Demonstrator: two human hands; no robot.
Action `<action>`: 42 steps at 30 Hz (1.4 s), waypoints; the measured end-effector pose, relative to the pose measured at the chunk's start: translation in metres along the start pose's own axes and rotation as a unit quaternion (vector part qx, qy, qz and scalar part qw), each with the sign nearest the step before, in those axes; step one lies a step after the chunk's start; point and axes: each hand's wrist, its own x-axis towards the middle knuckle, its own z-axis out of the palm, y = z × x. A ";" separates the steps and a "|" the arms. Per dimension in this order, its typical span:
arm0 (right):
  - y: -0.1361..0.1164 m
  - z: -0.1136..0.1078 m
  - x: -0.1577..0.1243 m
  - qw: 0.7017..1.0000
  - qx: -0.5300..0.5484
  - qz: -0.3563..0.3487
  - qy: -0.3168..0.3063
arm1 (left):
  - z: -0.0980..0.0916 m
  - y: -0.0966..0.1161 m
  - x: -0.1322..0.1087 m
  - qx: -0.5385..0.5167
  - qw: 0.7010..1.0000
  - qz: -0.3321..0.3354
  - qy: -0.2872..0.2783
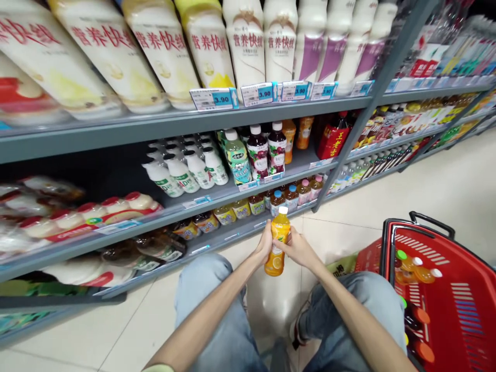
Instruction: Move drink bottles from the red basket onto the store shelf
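Note:
An orange drink bottle (274, 264) with a white cap is held upright, slightly tilted, between both hands in front of the lower shelf. Around its left side my left hand (265, 243) is closed. From the right, my right hand (297, 247) grips the same bottle, thumb across the label. Behind the bottle, small bottles with blue and pink caps (305, 191) stand on the bottom shelf. On the middle shelf are a green-labelled bottle (237, 157), dark grape drink bottles (276, 150) and orange bottles (305, 132).
A red basket (449, 315) holding several bottles stands at the right, its black handle (387, 258) raised. White milk drink bottles (248, 46) line the top shelf. The grey shelf upright (349, 139) rises right of the middle. My jeans-covered knees flank the arms.

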 end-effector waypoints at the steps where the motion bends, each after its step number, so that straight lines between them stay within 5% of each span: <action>1: 0.003 0.004 0.000 1.000 0.031 0.003 -0.001 | -0.002 0.002 -0.003 0.008 1.000 -0.004 -0.011; 6: 0.016 0.022 0.005 0.987 0.152 0.046 0.019 | -0.008 0.010 -0.015 0.049 0.998 0.025 -0.032; 9: 0.009 0.014 0.009 0.986 0.155 0.022 0.054 | -0.011 0.015 -0.015 0.072 0.995 0.068 -0.028; 14: -0.020 -0.049 0.021 0.967 0.198 -0.016 0.160 | -0.008 0.031 0.003 0.075 0.986 0.146 -0.016; 18: -0.056 -0.110 0.048 0.903 0.227 -0.059 0.361 | 0.004 0.040 0.019 0.106 0.976 0.189 -0.002; 21: -0.082 -0.139 0.080 0.867 0.235 -0.125 0.422 | 0.016 0.038 0.024 0.166 0.963 0.210 -0.033; 25: -0.096 -0.150 0.120 0.862 0.182 -0.215 0.422 | 0.024 0.034 0.021 0.274 0.928 0.239 -0.083; 32: -0.086 -0.142 0.165 0.876 0.134 -0.265 0.379 | 0.023 0.033 0.019 0.426 0.859 0.262 -0.110; 42: -0.074 -0.134 0.206 0.914 0.036 -0.232 0.331 | 0.019 0.022 0.018 0.567 0.774 0.245 -0.142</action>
